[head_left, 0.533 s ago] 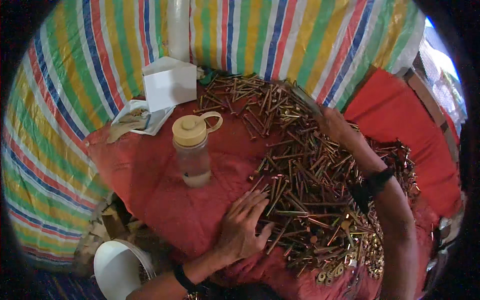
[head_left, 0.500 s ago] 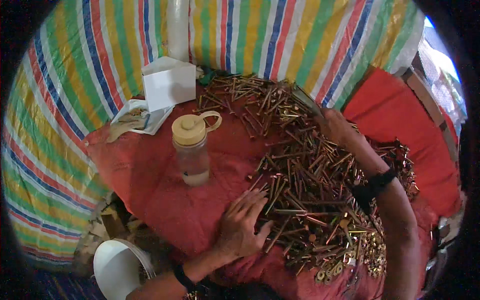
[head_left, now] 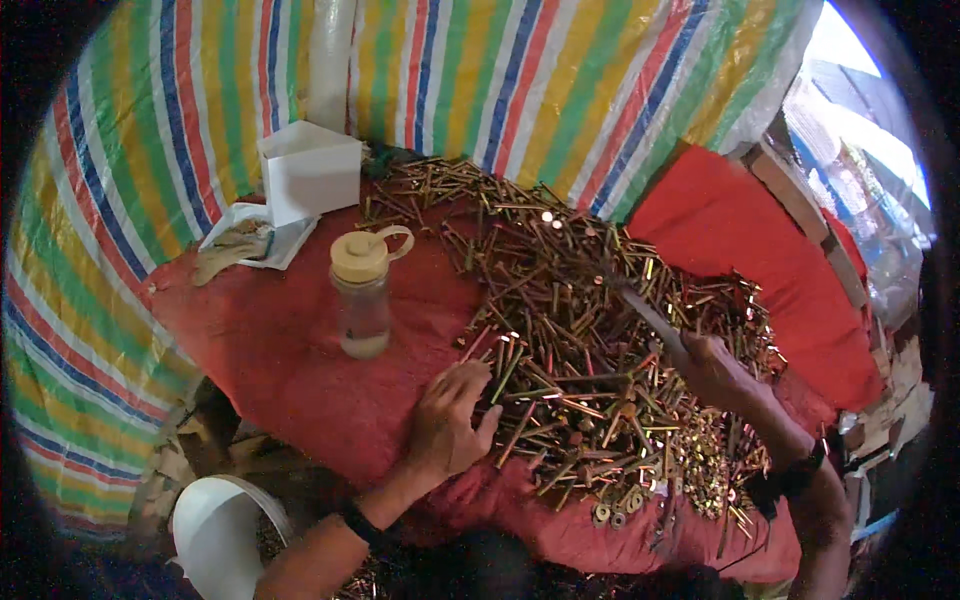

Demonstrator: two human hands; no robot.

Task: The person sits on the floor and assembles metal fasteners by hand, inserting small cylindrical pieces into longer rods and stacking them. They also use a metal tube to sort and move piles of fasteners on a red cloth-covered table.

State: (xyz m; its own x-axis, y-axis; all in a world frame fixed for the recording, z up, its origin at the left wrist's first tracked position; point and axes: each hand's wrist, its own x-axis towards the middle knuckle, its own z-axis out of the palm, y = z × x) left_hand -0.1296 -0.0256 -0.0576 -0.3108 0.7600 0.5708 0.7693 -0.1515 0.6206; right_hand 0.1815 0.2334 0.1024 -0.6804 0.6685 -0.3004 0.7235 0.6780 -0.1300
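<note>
A broad heap of long brassy bolts (head_left: 560, 265) covers the right half of a red cloth (head_left: 270, 340). My right hand (head_left: 722, 372) is closed around one end of a long, flat, grey blade-like strip (head_left: 650, 318), whose far end reaches into the bolts. Exactly what kind of tool it is does not show. At the heap's left edge my left hand (head_left: 448, 420) lies on the cloth, fingers stretched out and thumb apart, with nothing held. Small nuts (head_left: 705, 455) and several flat washers (head_left: 617, 518) lie along the heap's near side.
Left of the heap stands a clear bottle (head_left: 364, 318) with a cream looped lid. Behind it are a white box (head_left: 312, 180) and a white tray (head_left: 290, 244) holding a glove-like item. A white bucket (head_left: 215, 535) sits at the lower left. Striped sheeting (head_left: 430, 80) walls the back.
My right hand has come from the heap's far side toward me, bringing the grey strip with it. My left hand stays by the heap's left edge. The whole view has shifted slightly.
</note>
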